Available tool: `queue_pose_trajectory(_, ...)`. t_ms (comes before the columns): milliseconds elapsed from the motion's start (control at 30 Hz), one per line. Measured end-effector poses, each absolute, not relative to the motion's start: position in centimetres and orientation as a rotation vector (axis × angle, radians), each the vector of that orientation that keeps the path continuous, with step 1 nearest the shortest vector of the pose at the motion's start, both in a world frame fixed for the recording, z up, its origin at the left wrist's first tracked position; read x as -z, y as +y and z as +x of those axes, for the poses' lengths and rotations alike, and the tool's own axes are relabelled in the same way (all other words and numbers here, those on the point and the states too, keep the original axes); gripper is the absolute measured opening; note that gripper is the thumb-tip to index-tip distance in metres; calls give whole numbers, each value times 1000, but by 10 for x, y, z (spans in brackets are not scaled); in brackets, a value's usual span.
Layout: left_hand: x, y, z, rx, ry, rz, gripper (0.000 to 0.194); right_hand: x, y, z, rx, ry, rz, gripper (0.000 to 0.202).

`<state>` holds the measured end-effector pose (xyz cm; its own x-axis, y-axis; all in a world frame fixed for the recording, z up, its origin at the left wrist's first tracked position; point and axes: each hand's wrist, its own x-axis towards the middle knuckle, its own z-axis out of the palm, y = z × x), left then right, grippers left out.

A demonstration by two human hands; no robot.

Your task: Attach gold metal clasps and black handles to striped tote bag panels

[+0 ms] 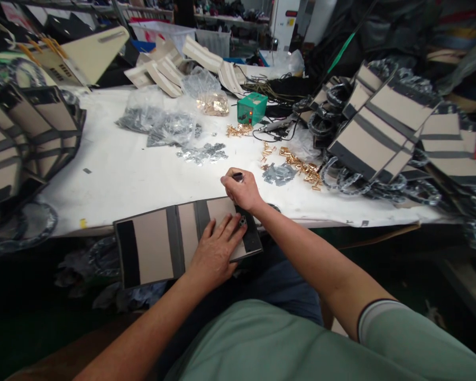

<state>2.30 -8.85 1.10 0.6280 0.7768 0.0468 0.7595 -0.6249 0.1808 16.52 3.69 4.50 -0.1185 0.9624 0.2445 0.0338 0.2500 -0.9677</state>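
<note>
head view: bag panel (pixel 154 246), beige with dark grey vertical stripes and black end bands, lies flat across the near edge of the white table (pixel 115 174), overhanging toward the lap. left hand (pixel 216 251) presses flat on it, fingers spread. right hand (pixel 241 190) is closed around a small dark tool (pixel 238 176) above the panel's right end.

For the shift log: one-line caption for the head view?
Left hand flat on striped panel; right hand grips a dark tool at its edge.
</note>
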Motion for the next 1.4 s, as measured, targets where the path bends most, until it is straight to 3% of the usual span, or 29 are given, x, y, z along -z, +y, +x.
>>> queue_pose_trajectory(433, -17, -91, 30, -79, 1296, 2689, 86, -48, 35, 165, -1128, -1424, -997, 28)
queue_pose_trajectory(800, -20, -87, 32, -78, 1293, 2665, 82, -30, -5, 200, -1266, -990, -795, 38)
queue_pose_trajectory(1067, -12, -88, 31, -111, 1280, 2664, 80, -22, -27, 207, -1080, -1320, -998, 38)
queue_pose_trajectory(1400, -11, -86, 29, -145, 1260, 2611, 73, -19, -22, 204, -1156, -1145, -951, 42)
